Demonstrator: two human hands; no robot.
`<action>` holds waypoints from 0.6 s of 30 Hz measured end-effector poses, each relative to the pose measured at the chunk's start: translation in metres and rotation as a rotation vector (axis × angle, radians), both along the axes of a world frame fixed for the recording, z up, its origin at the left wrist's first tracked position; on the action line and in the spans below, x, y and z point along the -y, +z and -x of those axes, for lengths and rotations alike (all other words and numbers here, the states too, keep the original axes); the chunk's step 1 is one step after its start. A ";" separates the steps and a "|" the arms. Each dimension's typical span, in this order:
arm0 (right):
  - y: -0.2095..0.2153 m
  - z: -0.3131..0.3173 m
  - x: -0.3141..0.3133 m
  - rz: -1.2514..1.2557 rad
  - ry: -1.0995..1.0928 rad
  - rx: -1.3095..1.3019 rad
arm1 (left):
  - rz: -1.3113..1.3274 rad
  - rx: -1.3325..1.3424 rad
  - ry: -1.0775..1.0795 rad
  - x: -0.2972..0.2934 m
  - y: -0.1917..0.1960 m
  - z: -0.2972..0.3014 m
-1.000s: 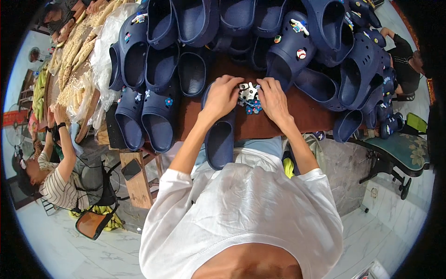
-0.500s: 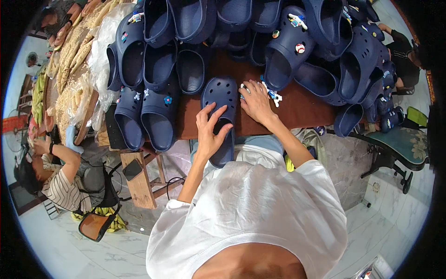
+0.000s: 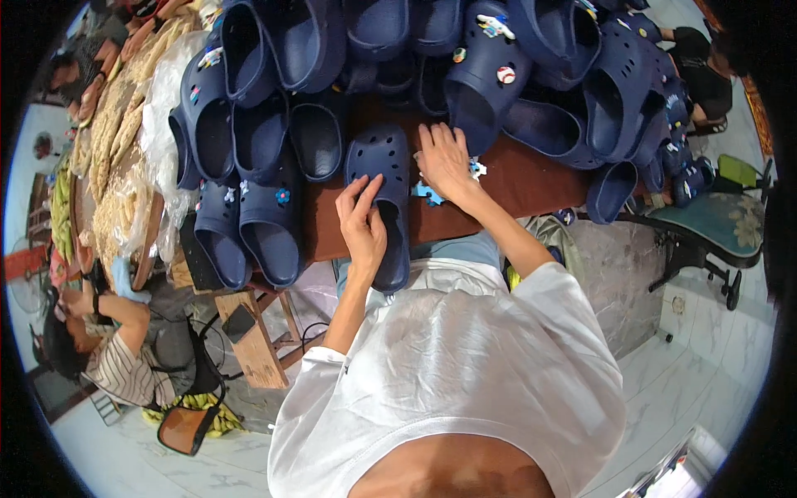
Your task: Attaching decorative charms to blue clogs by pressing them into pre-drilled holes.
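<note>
A navy blue clog [image 3: 397, 249] with holes in its upper lies in front of me, toe pointing away, its heel reaching over the table's near edge. My left hand [image 3: 363, 226] is on its left side, fingertips pressed together at the edge of the foot opening. Just right of the clog, my right hand [image 3: 447, 164] lies palm down with its fingers stretched out over small clog charms. A blue charm [image 3: 427, 195] shows below that hand, and a white-and-blue charm [image 3: 476, 168] peeks out on its right. Whatever lies under the palm is hidden.
Many navy clogs are piled along the far side; one decorated clog [image 3: 490, 75] carries several charms. The brown tabletop [image 3: 519, 178] shows around my hands. A wooden stool [image 3: 249, 340] with a phone stands at left. People sit at both sides, beside a corn-covered table [image 3: 124, 149].
My left hand's fingers have drawn closer together on the clog. My right hand has slid over the charms, uncovering the blue one. The whole view has shifted slightly.
</note>
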State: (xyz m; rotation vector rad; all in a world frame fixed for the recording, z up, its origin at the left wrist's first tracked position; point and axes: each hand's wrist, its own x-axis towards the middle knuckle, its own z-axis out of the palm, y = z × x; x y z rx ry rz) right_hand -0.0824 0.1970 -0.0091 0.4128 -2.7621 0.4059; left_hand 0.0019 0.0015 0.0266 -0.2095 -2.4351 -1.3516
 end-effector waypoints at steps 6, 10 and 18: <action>-0.010 -0.006 0.008 -0.097 -0.047 0.195 | 0.044 0.033 0.008 -0.005 -0.011 0.013; 0.008 -0.031 0.002 0.140 0.044 -0.022 | 0.038 0.031 0.027 -0.004 -0.012 0.016; 0.002 -0.092 -0.036 0.292 -0.055 -0.011 | -0.007 0.009 0.002 -0.007 -0.008 0.025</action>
